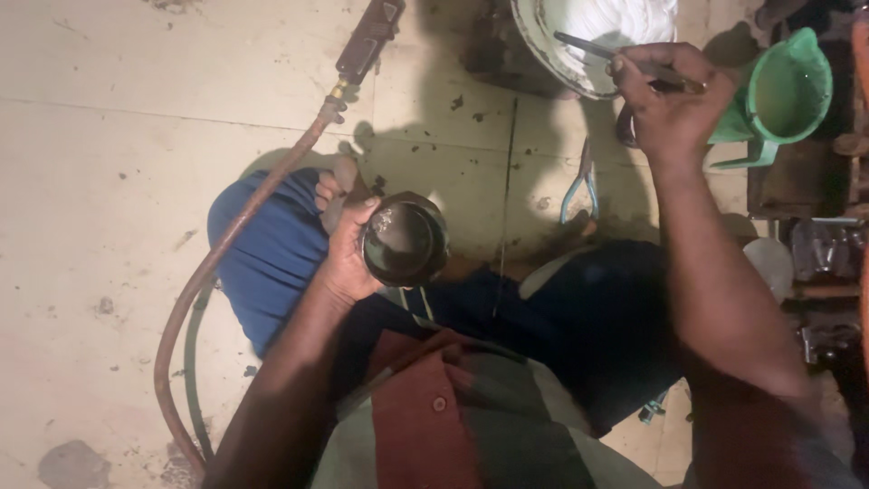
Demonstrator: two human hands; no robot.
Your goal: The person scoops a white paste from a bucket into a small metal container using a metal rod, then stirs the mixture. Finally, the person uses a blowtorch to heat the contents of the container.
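Person squats on tiled floor [109,163]. Left hand [348,258] has its grip wrapped round a dark round metal cup-like part [405,240], held over the knees, open face up; inside looks dark and glossy, contents unclear. Right hand [670,100] pinches a thin stick-like tool [597,47], grip closed on it, tip reaching into a white bowl [543,41] on the floor that holds white paste. Green plastic mug [783,95] just beside the right hand, inside looks greenish, contents can't tell. Blue-handled pliers [579,186] lie on floor between bowl and knees. Reddish hose [235,235] runs along the left, past the blue-clad knee.
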